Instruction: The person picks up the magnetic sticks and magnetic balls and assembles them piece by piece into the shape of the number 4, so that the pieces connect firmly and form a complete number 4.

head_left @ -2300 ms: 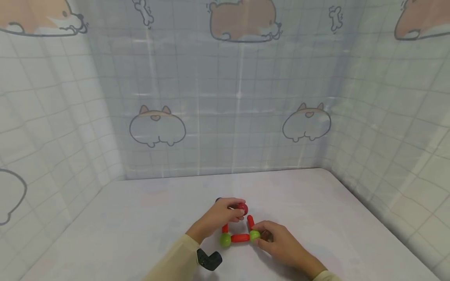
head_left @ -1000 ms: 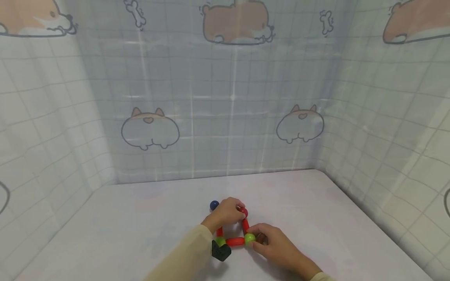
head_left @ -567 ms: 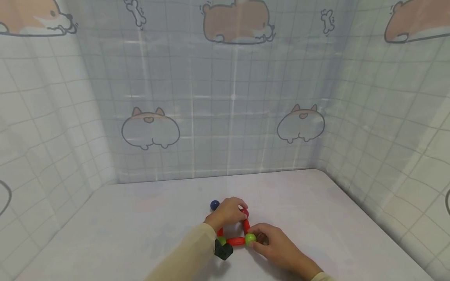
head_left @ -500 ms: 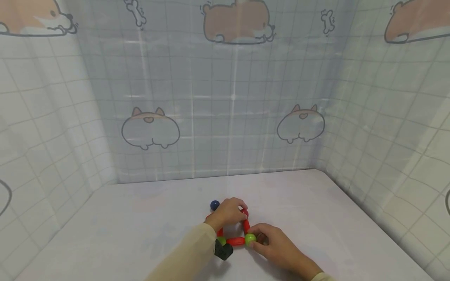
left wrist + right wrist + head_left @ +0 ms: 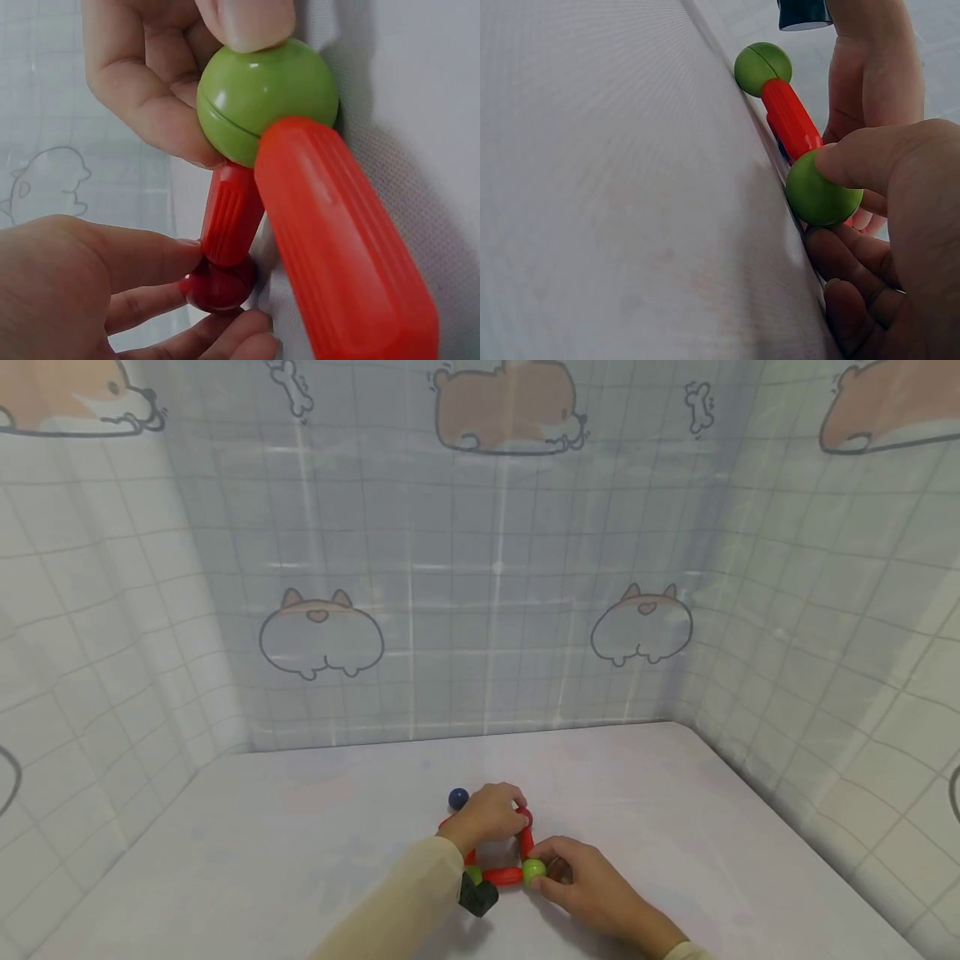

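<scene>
Red rods and coloured balls from a ball-and-rod building toy lie on the table, joined in an outline. My left hand [image 5: 487, 814] holds the dark red ball [image 5: 219, 286] at the far right corner, where it meets the end of a red rod [image 5: 231, 216]. With thumb and fingers, my right hand [image 5: 592, 885] pinches the green ball [image 5: 534, 871] at the near right corner. Another red rod [image 5: 504, 877] runs from that ball to a second green ball [image 5: 763, 69]. My left hand and wrist partly cover the outline's left side.
A dark blue ball [image 5: 458, 799] sits at the far left corner, just behind my left hand. A black wrist device [image 5: 478, 895] hangs over the near left corner. The white table [image 5: 337, 810] meets printed curtain-like walls [image 5: 450, 693] at the back and sides.
My left hand has brought the red ball down and nearer, from apart to the end of the right-hand rod. My right hand has kept hold of the green ball.
</scene>
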Available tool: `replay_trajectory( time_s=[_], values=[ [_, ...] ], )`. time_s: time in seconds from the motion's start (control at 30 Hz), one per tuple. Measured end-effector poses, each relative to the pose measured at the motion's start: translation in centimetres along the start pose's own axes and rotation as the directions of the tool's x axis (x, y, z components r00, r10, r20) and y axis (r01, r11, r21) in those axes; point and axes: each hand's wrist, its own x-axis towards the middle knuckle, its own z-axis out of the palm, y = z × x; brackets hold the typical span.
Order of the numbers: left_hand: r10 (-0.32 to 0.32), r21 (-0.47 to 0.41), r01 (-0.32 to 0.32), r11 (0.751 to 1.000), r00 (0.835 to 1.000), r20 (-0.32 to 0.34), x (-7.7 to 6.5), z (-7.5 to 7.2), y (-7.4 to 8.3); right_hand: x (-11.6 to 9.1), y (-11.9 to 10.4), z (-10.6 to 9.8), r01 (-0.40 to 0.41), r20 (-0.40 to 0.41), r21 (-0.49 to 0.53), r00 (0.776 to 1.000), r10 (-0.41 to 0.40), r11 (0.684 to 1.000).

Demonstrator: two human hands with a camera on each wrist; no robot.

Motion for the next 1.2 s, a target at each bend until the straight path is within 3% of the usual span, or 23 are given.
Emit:
replay_trajectory(
  time_s=[0.13,0.27,0.4,0.53,0.63,0.77,0.9,1.03,1.2],
  values=[
    [0.021,0.029,-0.02,0.999,0.999,-0.025,-0.2,-0.3,0.0,0.1,0.1,0.1,-0.008,0.0,0.0,1.0,0.008,1.0],
    [0.078,0.026,-0.076,0.997,0.993,-0.093,-0.8,-1.4,-0.2,0.2,0.1,0.1,-0.017,-0.006,-0.01,1.0,0.017,1.0],
    [0.124,-0.106,-0.141,0.984,0.981,-0.149,-1.2,-2.8,-1.3,0.2,0.1,0.1,-0.027,-0.013,-0.017,1.0,0.027,0.999],
    [0.136,-0.307,-0.199,0.931,0.967,-0.215,-1.5,-3.7,-3.3,0.1,0.2,0.2,-0.019,-0.017,-0.016,1.0,0.019,1.0],
    [0.112,-0.366,-0.214,0.906,0.953,-0.28,-2.0,-4.3,-4.9,0.1,0.1,0.3,-0.016,-0.021,-0.018,1.0,0.016,1.0],
    [0.043,-0.385,-0.186,0.904,0.935,-0.351,-2.5,-4.8,-6.9,-0.1,0.0,0.3,-0.018,-0.025,-0.018,1.0,0.018,1.0],
    [-0.044,-0.365,-0.108,0.925,0.922,-0.384,-2.6,-4.9,-8.8,-0.1,-0.2,0.3,-0.022,-0.023,-0.017,1.0,0.022,1.0],
    [-0.091,-0.303,-0.019,0.953,0.934,-0.344,-2.8,-4.4,-10.1,0.0,-0.2,0.4,-0.03,-0.023,-0.02,0.999,0.029,0.999],
    [-0.092,-0.244,0.02,0.97,0.954,-0.285,-3.0,-3.4,-10.8,0.2,-0.4,0.7,-0.046,-0.038,-0.023,0.998,0.045,0.999]
  ],
)
